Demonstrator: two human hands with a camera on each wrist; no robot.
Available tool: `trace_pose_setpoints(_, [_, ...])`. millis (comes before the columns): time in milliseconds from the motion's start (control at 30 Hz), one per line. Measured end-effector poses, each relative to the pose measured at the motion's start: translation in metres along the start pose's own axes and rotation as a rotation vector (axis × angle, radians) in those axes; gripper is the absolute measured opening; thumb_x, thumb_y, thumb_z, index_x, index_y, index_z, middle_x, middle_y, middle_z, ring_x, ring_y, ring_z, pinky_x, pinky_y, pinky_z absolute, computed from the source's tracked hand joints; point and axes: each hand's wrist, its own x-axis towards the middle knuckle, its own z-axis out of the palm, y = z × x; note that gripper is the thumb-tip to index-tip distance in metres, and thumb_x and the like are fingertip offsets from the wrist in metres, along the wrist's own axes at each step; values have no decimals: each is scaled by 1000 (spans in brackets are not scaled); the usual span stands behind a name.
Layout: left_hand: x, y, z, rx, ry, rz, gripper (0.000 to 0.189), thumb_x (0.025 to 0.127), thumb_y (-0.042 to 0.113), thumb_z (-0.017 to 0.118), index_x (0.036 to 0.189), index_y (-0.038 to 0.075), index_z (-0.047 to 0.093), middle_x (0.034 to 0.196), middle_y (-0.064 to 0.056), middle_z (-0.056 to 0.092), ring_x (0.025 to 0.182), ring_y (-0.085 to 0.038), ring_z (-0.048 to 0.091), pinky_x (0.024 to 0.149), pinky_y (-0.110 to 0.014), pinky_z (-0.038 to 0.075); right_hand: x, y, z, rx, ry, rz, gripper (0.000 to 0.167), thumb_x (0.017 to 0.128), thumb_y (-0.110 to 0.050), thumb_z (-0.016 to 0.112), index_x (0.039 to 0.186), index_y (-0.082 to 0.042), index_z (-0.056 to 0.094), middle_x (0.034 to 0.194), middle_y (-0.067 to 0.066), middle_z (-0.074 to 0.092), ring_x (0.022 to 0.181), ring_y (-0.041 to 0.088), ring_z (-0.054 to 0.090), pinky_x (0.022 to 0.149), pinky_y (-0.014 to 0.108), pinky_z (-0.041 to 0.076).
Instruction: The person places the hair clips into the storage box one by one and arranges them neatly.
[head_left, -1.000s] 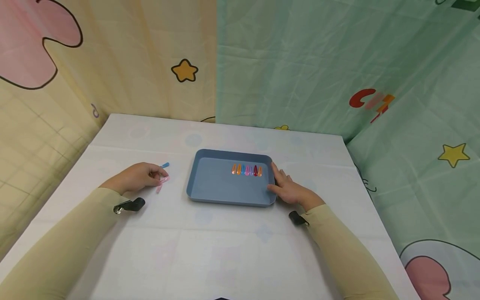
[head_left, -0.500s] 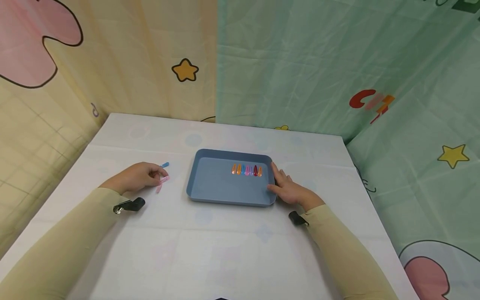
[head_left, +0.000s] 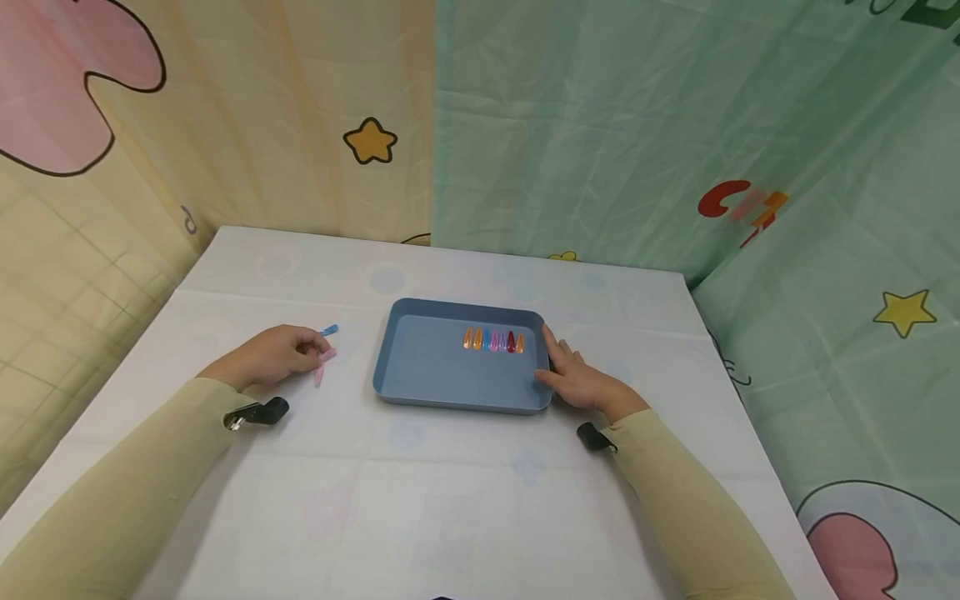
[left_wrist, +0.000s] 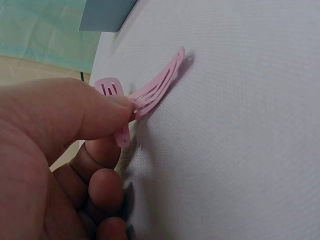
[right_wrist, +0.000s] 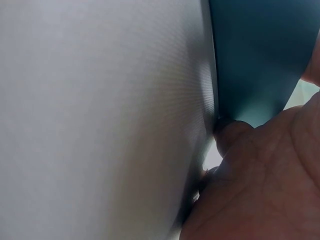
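My left hand (head_left: 279, 354), at the left of the table, pinches a pink snap hair clip (left_wrist: 162, 85) between thumb and forefinger. A second pink hair clip (left_wrist: 110, 86) crosses it at the thumb tip, its middle hidden by the thumb. A blue hair clip (head_left: 329, 330) lies just beyond the fingers. My right hand (head_left: 581, 382) holds the right side of the blue-grey tray (head_left: 442, 387), thumb over the rim and the fingers against the outside wall (right_wrist: 260, 55). Inside the tray, several colourful hair clips (head_left: 493, 340) stand in a row near its upper right.
A white patterned cloth (head_left: 375, 508) covers the table. Yellow and green printed curtains (head_left: 570, 125) hang behind it and along both sides. Black wrist camera mounts (head_left: 258, 412) sit under both wrists, close over the cloth.
The pink clips at my left fingertips have turned slightly, and the lower one now points more straight toward me. My right hand and the tray stay where they were.
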Motion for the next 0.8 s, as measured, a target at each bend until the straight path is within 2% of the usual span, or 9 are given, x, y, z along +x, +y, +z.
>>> trace_pose_setpoints(233, [-3, -2, -2, -16, 37, -11, 22, 103, 29, 68, 115, 12, 74, 93, -2, 62, 86, -20, 54, 73, -31, 42, 1, 1, 1, -4, -1, 8, 88, 110, -46, 44, 167, -25, -20, 177, 18, -8, 161, 47, -12, 127, 68, -2])
trace_pose_setpoints(433, [-6, 0, -4, -67, 68, -21, 21, 104, 29, 67, 113, 12, 73, 92, -2, 62, 82, -19, 56, 70, -28, 46, 0, 1, 0, 2, -2, 11, 88, 110, -46, 44, 167, -26, -20, 177, 18, -8, 161, 48, -12, 127, 69, -2])
trace_pose_setpoints(600, [-7, 5, -4, -93, 91, -8, 19, 104, 30, 67, 108, 13, 72, 90, -2, 62, 83, -19, 54, 72, -27, 44, 0, 1, 0, -1, -3, 7, 88, 110, -46, 44, 167, -26, -20, 177, 18, -8, 161, 48, -12, 127, 68, -2])
trace_pose_setpoints(800, [-4, 10, -4, -96, 111, 9, 28, 106, 40, 63, 106, 13, 71, 84, -3, 70, 91, -22, 53, 78, -30, 40, 1, 2, 0, -2, -3, 11, 88, 110, -46, 44, 167, -26, -20, 177, 19, -8, 161, 49, -12, 127, 69, -2])
